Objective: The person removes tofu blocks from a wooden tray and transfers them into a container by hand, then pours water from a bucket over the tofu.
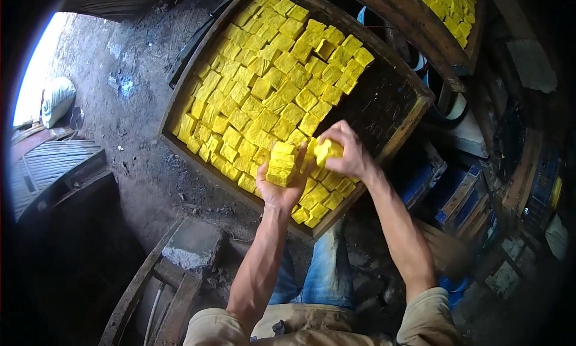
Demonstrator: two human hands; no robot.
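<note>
My left hand point(283, 184) is closed around a short stack of yellow tofu pieces point(281, 164), held above the near part of a wooden tray point(204, 177). Just to its right, my right hand point(349, 153) grips more yellow tofu point(327, 152) between thumb and fingers; how many pieces it holds I cannot tell. Under both hands, rows of square yellow tofu pieces point(252, 106) lie close together in the tray. Dark bare boards point(384, 100) show along the tray's right side. Part of the tofu below is hidden by my hands.
Another wooden tray point(414, 22) with yellow tofu stands at the upper right. Blue and wooden crates point(459, 196) are stacked at the right. A concrete block point(192, 244) lies at the lower left, near wooden beams point(141, 280). A pale sack point(58, 101) stands far left.
</note>
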